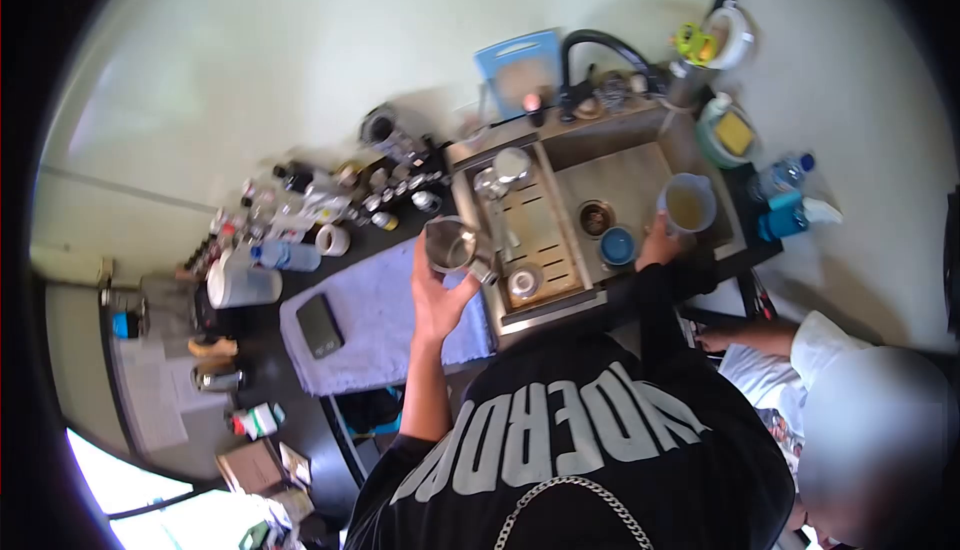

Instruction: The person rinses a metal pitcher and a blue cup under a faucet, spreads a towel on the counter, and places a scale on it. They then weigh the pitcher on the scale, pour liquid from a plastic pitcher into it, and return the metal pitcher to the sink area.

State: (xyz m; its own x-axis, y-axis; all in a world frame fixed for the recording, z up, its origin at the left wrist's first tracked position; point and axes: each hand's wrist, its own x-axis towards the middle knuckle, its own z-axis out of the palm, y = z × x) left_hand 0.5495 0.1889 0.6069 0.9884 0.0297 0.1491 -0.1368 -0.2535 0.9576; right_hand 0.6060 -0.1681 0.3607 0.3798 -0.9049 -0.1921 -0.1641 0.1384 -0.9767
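My left hand [440, 302] is wrapped round a shiny metal cup [450, 243], holding it over the left edge of the sink with its mouth turned up toward me. Over the right side of the sink basin [622, 178], my right hand [657, 246] grips a translucent plastic jug [688, 202] that has yellowish liquid in it. A blue bowl [617, 245] sits in the basin beside that hand, close to the round drain [596, 217]. On the slotted drain tray [540, 225] between my hands stand a clear glass [512, 165] and a small cup [524, 281].
A black faucet [600, 40] arches behind the sink, near a blue cutting board [520, 70]. A phone [320, 327] lies on a lilac towel [385, 320] at left. Bottles [285, 255] crowd the left counter. Another person [800, 370] is close on my right.
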